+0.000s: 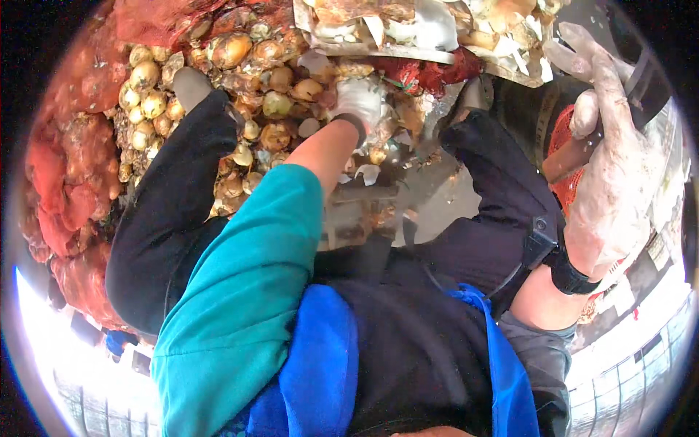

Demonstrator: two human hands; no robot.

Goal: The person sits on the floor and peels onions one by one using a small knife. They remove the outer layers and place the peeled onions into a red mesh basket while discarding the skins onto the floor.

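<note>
My left hand, in a white glove below a teal sleeve, reaches down among loose onions and papery onion skins between my feet. Motion blur hides its fingers, so what it holds is unclear. Off to the right, my right hand is raised in a soiled whitish glove, a black strap at its wrist. Its fingers are spread, with no onion visible in them. Behind it shows part of a red mesh and a brownish shape I cannot make out.
Red mesh sacks of onions are piled along the left. At the top, a pale-rimmed container is heaped with onion skins and scraps. Dark red netting lies under its edge. My black-trousered legs frame the onions; scraps litter the grey floor.
</note>
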